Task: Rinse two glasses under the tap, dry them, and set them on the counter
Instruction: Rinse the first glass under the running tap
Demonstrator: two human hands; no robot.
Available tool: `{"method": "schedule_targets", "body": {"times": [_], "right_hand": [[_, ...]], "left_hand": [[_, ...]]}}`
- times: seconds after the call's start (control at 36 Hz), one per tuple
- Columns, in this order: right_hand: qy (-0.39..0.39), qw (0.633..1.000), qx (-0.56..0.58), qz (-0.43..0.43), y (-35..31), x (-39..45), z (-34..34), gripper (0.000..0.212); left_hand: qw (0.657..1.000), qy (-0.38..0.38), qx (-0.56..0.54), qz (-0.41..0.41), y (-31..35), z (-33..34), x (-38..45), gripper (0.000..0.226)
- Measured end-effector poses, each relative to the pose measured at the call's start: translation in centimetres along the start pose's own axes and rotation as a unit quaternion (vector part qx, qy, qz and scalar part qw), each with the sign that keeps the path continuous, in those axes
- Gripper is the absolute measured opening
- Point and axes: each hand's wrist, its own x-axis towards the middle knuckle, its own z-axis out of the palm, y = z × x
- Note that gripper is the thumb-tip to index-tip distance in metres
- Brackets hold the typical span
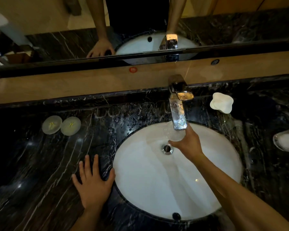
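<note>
Resting flat on dark marble counter (40, 164), left hand (93, 184); right hand (187, 145) grip holds glass (174, 134).

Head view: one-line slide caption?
Right hand holds a glass under the tap over the sink; left hand flat on counter.

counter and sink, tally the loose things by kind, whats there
Clear glass, held under the tap by the right hand: 1
Round white paper lids: 2
White wavy-edged dish: 1
Clear dish holding something white: 1
Total: 5
</note>
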Motion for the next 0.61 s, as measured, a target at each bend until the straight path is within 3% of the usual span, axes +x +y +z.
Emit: {"method": "schedule_targets", "body": {"times": [0.11,0.28,0.44,0.61], "right_hand": [[0.04,0.997,-0.06,-0.034,0.3,0.1,-0.7,0.079],[0.039,0.996,-0.081,-0.007,0.5,0.3,-2.3,0.084],[-0.06,0.991,0.038,0.112,1.3,0.5,-2.9,0.082],[-0.171,0.968,0.11,0.147,0.9,0.3,-1.6,0.077]], "left_hand": [[1.0,-0.002,-0.001,-0.003,0.1,-0.1,0.0,0.087],[1.0,0.003,-0.003,-0.001,0.1,-0.1,0.0,0.087],[1.0,-0.001,0.002,-0.002,0.0,0.0,0.0,0.087],[1.0,0.0,0.005,-0.001,0.0,0.0,0.1,0.086]]}}
